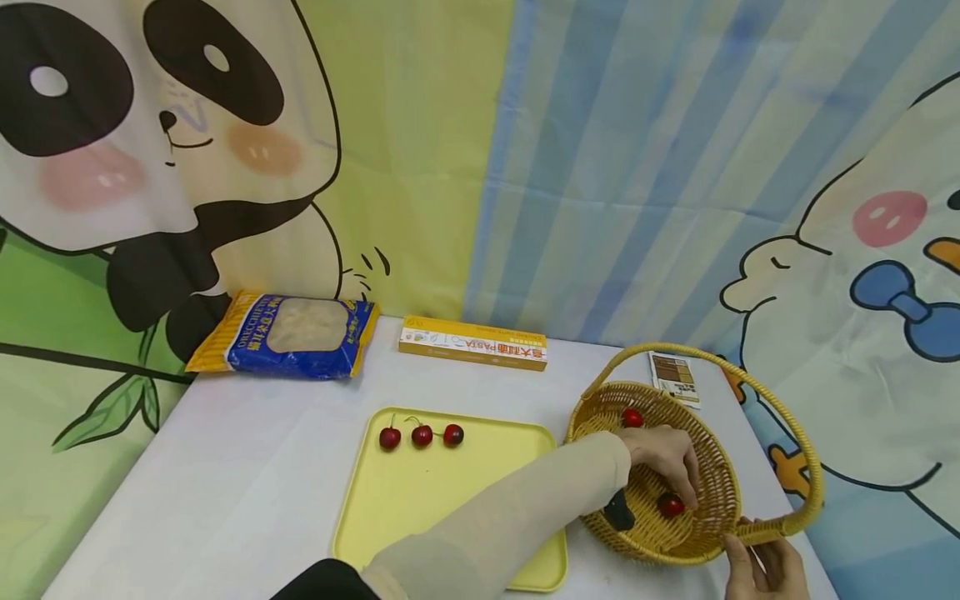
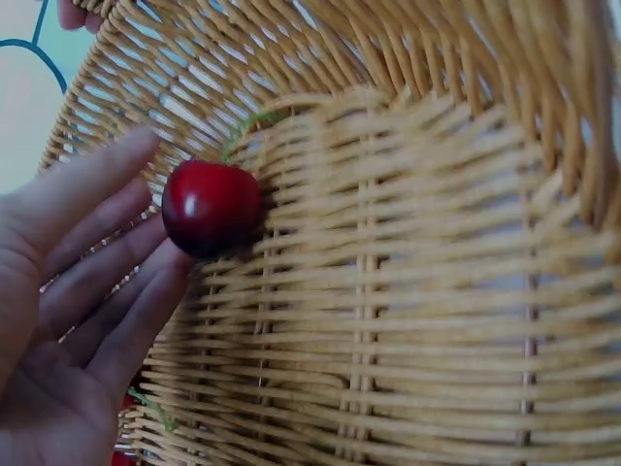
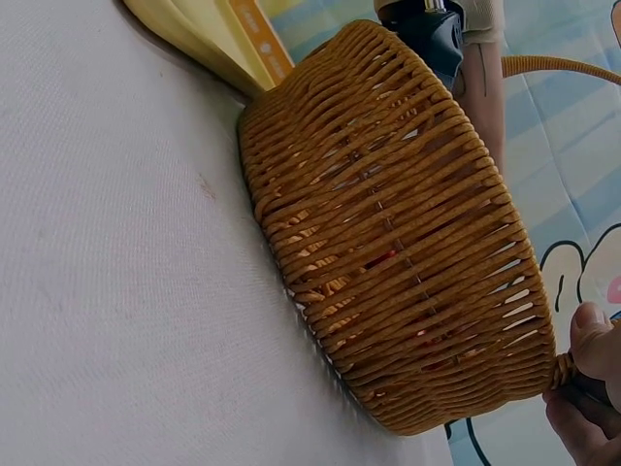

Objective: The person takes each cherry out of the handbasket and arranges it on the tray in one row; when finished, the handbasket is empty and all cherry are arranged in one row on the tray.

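My left hand [image 1: 663, 457] reaches down into the wicker basket [image 1: 723, 467], its fingers fairly straight. Close by its fingertips lies a dark red cherry [image 2: 212, 209] with a green stem, on the woven bottom; I see no firm pinch on it. A second cherry [image 1: 632, 417] sits by the basket's far wall, partly behind the hand. At the near right, my right hand [image 1: 768, 571] grips the foot of the basket's handle [image 1: 810, 500] at the rim, thumb on one side and fingers on the other. Three cherries [image 1: 422, 435] lie in a row on the yellow tray [image 1: 465, 500].
Left of the basket, the tray lies under my left forearm. Along the back stand a blue and yellow pasta bag [image 1: 300, 333] and a yellow pasta box [image 1: 472, 343]. A small printed packet [image 1: 675, 379] lies behind the basket. Printed curtains [image 1: 600, 167] hang behind the white table [image 1: 225, 467].
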{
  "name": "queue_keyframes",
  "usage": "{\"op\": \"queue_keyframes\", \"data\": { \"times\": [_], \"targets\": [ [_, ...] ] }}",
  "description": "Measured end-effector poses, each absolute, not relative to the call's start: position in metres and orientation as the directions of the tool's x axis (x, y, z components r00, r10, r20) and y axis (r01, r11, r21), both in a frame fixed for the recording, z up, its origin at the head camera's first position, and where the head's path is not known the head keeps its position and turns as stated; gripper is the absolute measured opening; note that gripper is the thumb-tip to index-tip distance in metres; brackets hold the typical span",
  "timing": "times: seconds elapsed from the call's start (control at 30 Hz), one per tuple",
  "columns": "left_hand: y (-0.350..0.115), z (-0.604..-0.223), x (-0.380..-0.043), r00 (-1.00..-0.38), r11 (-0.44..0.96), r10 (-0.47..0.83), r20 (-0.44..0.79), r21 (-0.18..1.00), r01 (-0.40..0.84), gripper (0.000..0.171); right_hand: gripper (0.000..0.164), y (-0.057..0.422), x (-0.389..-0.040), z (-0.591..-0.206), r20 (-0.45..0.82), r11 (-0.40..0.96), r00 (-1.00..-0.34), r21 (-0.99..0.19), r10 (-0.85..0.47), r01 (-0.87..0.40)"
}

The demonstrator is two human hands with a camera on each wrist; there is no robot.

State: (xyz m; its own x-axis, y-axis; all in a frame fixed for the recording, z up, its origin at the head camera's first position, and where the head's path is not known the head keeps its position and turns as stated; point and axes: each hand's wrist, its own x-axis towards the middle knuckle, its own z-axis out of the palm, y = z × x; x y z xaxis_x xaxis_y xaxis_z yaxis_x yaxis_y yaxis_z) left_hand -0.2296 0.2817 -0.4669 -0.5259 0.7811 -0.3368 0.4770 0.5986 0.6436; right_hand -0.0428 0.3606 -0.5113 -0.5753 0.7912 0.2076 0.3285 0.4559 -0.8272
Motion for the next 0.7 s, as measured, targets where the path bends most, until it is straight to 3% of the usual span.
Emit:
{"op": "queue_keyframes", "data": {
  "times": [0.33,0.7],
  "targets": [
    [0.2757,-0.4549,-0.2285,-0.401,0.629,0.777,-0.486,0.626,0.461,0.03,0.05,0.3555,-0.0427,-0.5042,0.212,0.449,-0.563,-0.833,0.799,0.324],
    [0.2753,-0.4568,-0.2293,-0.459,0.617,0.783,-0.42,0.621,0.484,0.02,0.051,0.3595,-0.0438,-0.5075,0.207,0.442,-0.558,-0.835,0.803,0.327]
  ]
}}
